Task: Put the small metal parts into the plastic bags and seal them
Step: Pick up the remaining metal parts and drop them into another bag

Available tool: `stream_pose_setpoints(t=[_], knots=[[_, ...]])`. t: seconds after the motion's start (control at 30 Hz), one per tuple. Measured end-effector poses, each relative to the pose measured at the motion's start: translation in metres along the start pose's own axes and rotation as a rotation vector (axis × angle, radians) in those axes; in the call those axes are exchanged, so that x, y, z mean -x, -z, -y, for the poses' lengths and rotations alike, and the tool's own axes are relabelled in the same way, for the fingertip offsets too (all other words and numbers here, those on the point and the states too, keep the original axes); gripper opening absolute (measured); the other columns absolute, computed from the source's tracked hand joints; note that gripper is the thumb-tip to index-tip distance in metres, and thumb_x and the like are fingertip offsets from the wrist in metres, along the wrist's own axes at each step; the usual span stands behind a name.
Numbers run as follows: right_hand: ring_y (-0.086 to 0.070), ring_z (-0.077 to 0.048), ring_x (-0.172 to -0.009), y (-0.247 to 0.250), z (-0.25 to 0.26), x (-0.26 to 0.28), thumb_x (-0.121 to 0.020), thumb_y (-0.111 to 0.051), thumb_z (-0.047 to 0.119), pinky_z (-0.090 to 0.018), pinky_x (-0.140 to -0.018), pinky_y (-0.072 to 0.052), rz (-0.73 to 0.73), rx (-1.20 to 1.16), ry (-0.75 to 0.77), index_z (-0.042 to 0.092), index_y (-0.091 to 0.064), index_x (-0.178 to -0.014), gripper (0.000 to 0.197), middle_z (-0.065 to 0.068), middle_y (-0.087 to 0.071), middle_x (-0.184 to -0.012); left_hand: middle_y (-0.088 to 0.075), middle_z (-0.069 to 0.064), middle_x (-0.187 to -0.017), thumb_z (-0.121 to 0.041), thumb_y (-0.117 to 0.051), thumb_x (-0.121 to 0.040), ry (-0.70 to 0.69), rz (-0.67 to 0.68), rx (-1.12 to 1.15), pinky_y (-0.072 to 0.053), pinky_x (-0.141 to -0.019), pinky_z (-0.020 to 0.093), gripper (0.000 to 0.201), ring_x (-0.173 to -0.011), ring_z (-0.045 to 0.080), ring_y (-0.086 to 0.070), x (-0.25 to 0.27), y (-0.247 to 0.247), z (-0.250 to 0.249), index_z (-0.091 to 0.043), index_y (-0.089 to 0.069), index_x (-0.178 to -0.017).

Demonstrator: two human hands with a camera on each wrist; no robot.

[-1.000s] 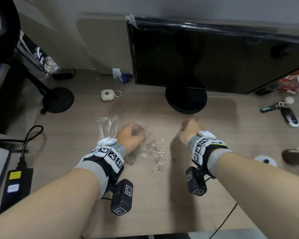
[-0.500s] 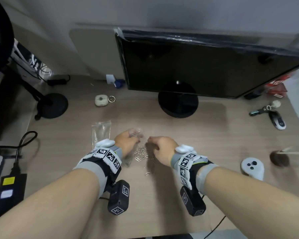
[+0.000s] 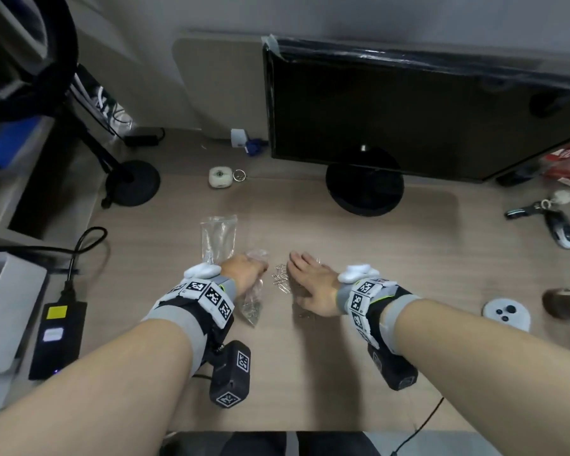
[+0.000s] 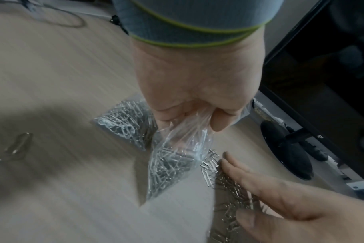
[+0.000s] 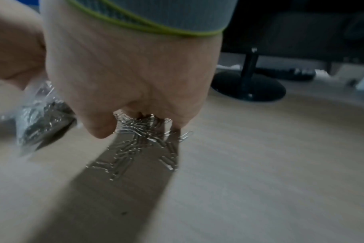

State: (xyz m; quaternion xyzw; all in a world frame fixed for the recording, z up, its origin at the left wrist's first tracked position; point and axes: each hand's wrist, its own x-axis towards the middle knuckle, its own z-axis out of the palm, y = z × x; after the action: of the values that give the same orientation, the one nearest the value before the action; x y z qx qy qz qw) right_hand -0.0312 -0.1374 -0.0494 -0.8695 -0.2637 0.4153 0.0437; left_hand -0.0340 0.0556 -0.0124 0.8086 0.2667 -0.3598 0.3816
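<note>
On the desk lies a pile of loose silver paper clips [image 3: 280, 279], seen again close up as paper clips [image 4: 210, 162] and paper clips [image 5: 139, 129]. My left hand [image 3: 244, 271] pinches the mouth of a clear plastic bag [image 3: 252, 302] partly filled with clips; the bag [image 4: 170, 164] hangs from the fingertips down to the desk. My right hand [image 3: 310, 284] lies flat over the pile, with straight fingers [image 4: 260, 187] touching the clips. A second clip-filled bag [image 4: 125, 121] lies beside the left hand. Empty clear bags [image 3: 218, 236] lie just beyond the left hand.
A black monitor [image 3: 425, 103] on a round stand base [image 3: 364, 189] fills the back of the desk. Keys [image 3: 553, 222] and a white controller [image 3: 505, 312] lie to the right. A power brick [image 3: 58, 334] and a lamp base [image 3: 132, 182] are on the left.
My right hand came back from near the monitor stand to the clip pile and flattened onto it. The left hand kept hold of the bag in the same place.
</note>
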Motion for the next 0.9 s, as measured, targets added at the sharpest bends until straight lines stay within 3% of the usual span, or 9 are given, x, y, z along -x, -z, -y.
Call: stream_pose_setpoints(t=[0.1,0.17,0.23,0.4,0.53,0.67,0.73,0.8,0.9], knots=[[-0.017,-0.016,-0.159,0.0,-0.003,0.004,-0.101,-0.049,0.019,-0.031,-0.128,-0.017,0.012,-0.104,0.084,0.02,-0.024,-0.164,0.068,0.006,-0.012,-0.174,-0.068,0.019,-0.112,-0.02,-0.047,-0.103,0.045,0.034,-0.103,-0.049,-0.079,0.034,0.033,-0.096,0.032,-0.067,0.0,-0.004,0.001,0.001,-0.063,-0.122],[-0.039,-0.015,-0.151,0.0,-0.007,0.005,-0.097,-0.051,0.013,-0.027,-0.124,-0.027,-0.138,-0.296,0.044,0.025,-0.048,-0.154,0.058,0.009,-0.039,-0.165,-0.065,0.017,-0.106,-0.02,-0.046,-0.104,0.023,0.057,-0.148,-0.046,-0.079,0.032,0.031,-0.093,0.029,-0.062,-0.003,-0.01,0.007,0.001,-0.065,-0.117],[-0.051,-0.023,-0.141,-0.003,-0.012,0.004,-0.095,-0.052,0.01,-0.031,-0.118,-0.038,-0.317,-0.43,-0.085,0.021,-0.055,-0.149,0.055,0.0,-0.054,-0.154,-0.068,0.015,-0.109,-0.016,-0.051,-0.099,0.009,0.072,-0.146,-0.047,-0.081,0.035,0.028,-0.093,0.03,-0.061,-0.007,-0.016,0.013,0.001,-0.068,-0.113],[-0.051,-0.032,-0.125,-0.024,0.001,-0.008,-0.087,-0.057,0.005,-0.037,-0.105,-0.045,-0.345,-0.416,-0.262,0.022,-0.058,-0.133,0.049,-0.008,-0.05,-0.134,-0.062,0.021,-0.132,-0.016,-0.045,-0.103,0.005,0.128,-0.195,-0.046,-0.097,0.038,0.035,-0.109,0.033,-0.062,0.0,-0.023,0.013,0.004,-0.061,-0.127],[-0.048,-0.026,-0.124,-0.019,0.018,-0.015,-0.085,-0.062,0.003,-0.036,-0.107,-0.043,-0.333,-0.408,-0.211,0.02,-0.06,-0.129,0.048,-0.005,-0.052,-0.13,-0.067,0.021,-0.124,-0.026,-0.047,-0.102,-0.046,0.162,-0.238,-0.045,-0.091,0.036,0.038,-0.113,0.034,-0.063,-0.006,-0.018,0.003,0.001,-0.065,-0.121],[-0.06,-0.025,-0.112,-0.015,0.019,-0.011,-0.084,-0.058,-0.002,-0.028,-0.098,-0.047,-0.425,-0.483,-0.172,0.017,-0.071,-0.113,0.037,-0.004,-0.061,-0.115,-0.075,0.003,-0.104,-0.041,-0.057,-0.079,0.001,0.144,-0.195,-0.049,-0.09,0.031,0.041,-0.102,0.024,-0.069,-0.02,-0.018,0.014,-0.013,-0.076,-0.103],[-0.064,-0.023,-0.104,-0.012,0.011,-0.007,-0.087,-0.055,-0.003,-0.026,-0.09,-0.049,-0.482,-0.586,-0.327,0.014,-0.07,-0.108,0.031,0.002,-0.061,-0.102,-0.074,-0.001,-0.096,-0.033,-0.062,-0.09,0.057,0.098,-0.091,-0.049,-0.085,0.029,0.026,-0.084,0.016,-0.067,-0.018,-0.011,0.017,-0.015,-0.078,-0.101],[-0.069,-0.025,-0.096,-0.008,-0.005,-0.001,-0.088,-0.059,0.005,-0.029,-0.085,-0.055,-0.395,-0.645,-0.588,0.013,-0.071,-0.102,0.02,0.002,-0.065,-0.092,-0.072,-0.002,-0.087,-0.024,-0.06,-0.097,0.107,0.077,-0.104,-0.046,-0.076,0.027,0.023,-0.075,0.013,-0.062,-0.016,-0.006,0.023,-0.011,-0.078,-0.106],[-0.072,-0.024,-0.079,-0.009,-0.02,0.005,-0.08,-0.064,0.017,-0.029,-0.078,-0.06,-0.137,-0.694,-0.741,0.013,-0.069,-0.084,0.008,-0.004,-0.071,-0.083,-0.071,0.019,-0.122,-0.014,-0.052,-0.098,0.163,0.152,-0.079,-0.047,-0.07,0.03,0.034,-0.088,0.029,-0.069,-0.027,-0.008,0.035,0.003,-0.068,-0.123]])
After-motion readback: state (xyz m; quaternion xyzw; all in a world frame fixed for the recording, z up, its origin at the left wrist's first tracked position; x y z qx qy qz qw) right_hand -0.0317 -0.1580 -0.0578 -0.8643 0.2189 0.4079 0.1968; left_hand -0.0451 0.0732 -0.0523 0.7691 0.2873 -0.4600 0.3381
